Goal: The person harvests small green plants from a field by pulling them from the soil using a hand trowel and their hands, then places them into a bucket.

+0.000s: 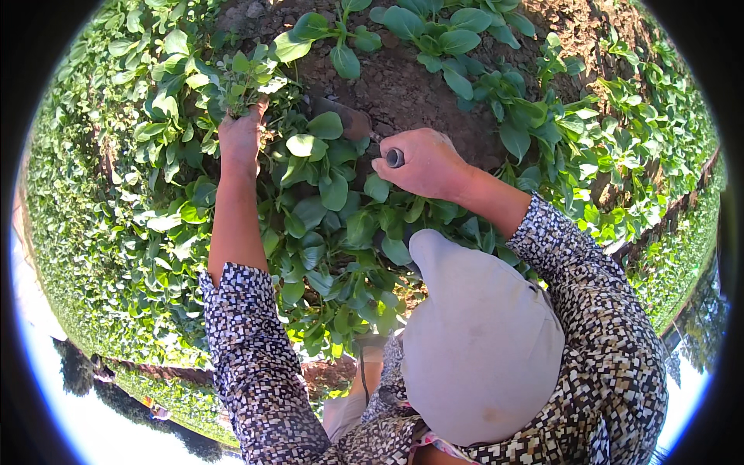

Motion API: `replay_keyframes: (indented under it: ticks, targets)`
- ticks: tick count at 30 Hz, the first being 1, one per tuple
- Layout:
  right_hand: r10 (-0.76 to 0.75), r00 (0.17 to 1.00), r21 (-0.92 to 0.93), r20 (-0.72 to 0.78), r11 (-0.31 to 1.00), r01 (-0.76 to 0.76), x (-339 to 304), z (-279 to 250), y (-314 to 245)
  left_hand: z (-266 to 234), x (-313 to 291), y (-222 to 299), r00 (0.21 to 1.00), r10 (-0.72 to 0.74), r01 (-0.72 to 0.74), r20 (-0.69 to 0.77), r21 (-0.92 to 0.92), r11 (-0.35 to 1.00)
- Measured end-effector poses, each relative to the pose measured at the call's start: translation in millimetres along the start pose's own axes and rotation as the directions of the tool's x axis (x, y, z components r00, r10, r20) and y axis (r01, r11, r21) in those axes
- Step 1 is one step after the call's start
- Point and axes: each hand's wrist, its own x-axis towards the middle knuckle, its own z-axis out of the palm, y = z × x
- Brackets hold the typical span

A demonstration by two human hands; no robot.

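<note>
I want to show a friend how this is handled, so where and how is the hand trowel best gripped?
Best, I think, by the handle, coming from the right with a closed fist, as the right hand does. Its round end faces up, while the flat metal blade points forward and left, away from the grip.
</note>
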Motion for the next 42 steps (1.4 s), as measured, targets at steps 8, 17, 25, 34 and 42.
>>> replay_keyframes:
  ticks: [8, 17, 25, 34, 42]
  targets:
    - [0.06, 0.998, 0.049, -0.022, 0.997, -0.058, 0, 12, 0, 2, -23, 5, 0.99, 0.095, -0.119, -0.107, -0.247, 0.962]
    - [0.102, 0.985, -0.01, 0.141, 0.995, -0.101, 5, -1, -12, -10, -88, -33, 0.945, 0.23, -0.284, 0.233, 0.236, 0.929]
    - [-0.092, 0.985, -0.194, 0.145, 0.974, 0.119, 24, -15, -12, 35, -142, -61, 0.931, -0.009, -0.284, 0.365, 0.74, 0.61]
    - [-0.124, 0.958, -0.235, 0.26, 0.954, 0.187, 32, -29, -7, -27, -42, -28, 0.968, -0.241, 0.249, 0.069, -0.185, 0.95]
    - [-0.136, 0.951, -0.151, 0.278, 0.971, 0.183, 48, -34, -10, -34, -55, -60, 0.857, -0.223, 0.052, 0.465, 0.353, 0.934]
